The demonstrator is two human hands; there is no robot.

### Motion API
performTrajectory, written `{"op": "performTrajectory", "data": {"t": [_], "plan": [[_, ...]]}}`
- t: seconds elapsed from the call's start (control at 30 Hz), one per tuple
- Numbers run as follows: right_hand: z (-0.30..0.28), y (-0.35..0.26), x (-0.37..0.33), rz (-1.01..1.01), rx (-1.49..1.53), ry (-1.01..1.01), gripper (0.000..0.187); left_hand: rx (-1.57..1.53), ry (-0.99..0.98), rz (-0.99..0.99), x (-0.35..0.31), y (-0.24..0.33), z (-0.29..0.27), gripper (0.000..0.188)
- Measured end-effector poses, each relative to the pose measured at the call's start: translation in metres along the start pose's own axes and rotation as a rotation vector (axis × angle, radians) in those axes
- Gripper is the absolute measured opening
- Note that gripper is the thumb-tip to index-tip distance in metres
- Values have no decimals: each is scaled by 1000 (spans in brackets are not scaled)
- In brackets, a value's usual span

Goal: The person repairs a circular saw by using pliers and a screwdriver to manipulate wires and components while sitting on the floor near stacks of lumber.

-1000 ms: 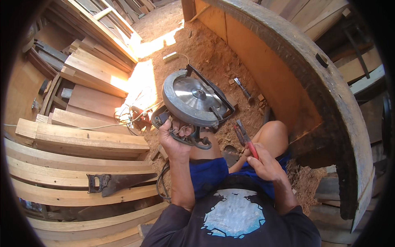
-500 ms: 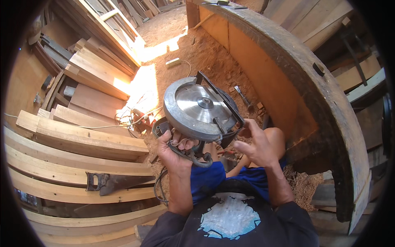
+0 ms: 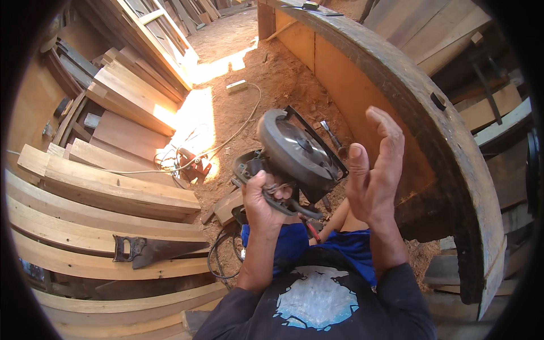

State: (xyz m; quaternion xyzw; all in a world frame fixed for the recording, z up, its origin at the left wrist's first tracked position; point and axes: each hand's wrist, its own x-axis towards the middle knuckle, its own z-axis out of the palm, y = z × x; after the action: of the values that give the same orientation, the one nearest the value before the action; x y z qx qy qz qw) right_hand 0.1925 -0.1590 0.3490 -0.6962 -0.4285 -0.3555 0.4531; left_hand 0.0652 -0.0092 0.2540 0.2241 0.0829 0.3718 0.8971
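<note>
The left hand (image 3: 265, 195) has its grip wrapped tight round the handle of a circular saw (image 3: 294, 156), lifted above the person's lap with the round blade guard tilted up and to the right. The right hand (image 3: 371, 170) is raised just beside the saw, fingers spread wide, holding nothing and clear of the guard. Red-handled pliers (image 3: 311, 229) lie on the lap below. A sawdust-strewn floor (image 3: 249, 107) lies beyond, with stacked planks (image 3: 102, 187) and a handsaw (image 3: 148, 249) at left and a curved timber hull (image 3: 430, 130) at right.

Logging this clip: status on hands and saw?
Left hand gripping circular saw handle. Right hand open, empty, beside the blade guard. Nothing between them.
</note>
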Motion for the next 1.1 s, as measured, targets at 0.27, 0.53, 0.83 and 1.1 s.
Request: {"op": "performTrajectory", "data": {"t": [0.27, 0.53, 0.83, 1.1], "plan": [[68, -16, 12, -241, -191, -374, 57, 80, -91, 22, 9, -38, 19, 5], [39, -18, 41, -242, 5, -193, 54, 79, -11, -39, 16, -32, 15, 21], [59, 18, 10, -185, -105, -354, 61, 188, -30, 35, 14, -40, 18, 12], [16, 24, 34, -105, 27, -232, 44, -17, -33, -132, 15, -16, 8, 22]]}}
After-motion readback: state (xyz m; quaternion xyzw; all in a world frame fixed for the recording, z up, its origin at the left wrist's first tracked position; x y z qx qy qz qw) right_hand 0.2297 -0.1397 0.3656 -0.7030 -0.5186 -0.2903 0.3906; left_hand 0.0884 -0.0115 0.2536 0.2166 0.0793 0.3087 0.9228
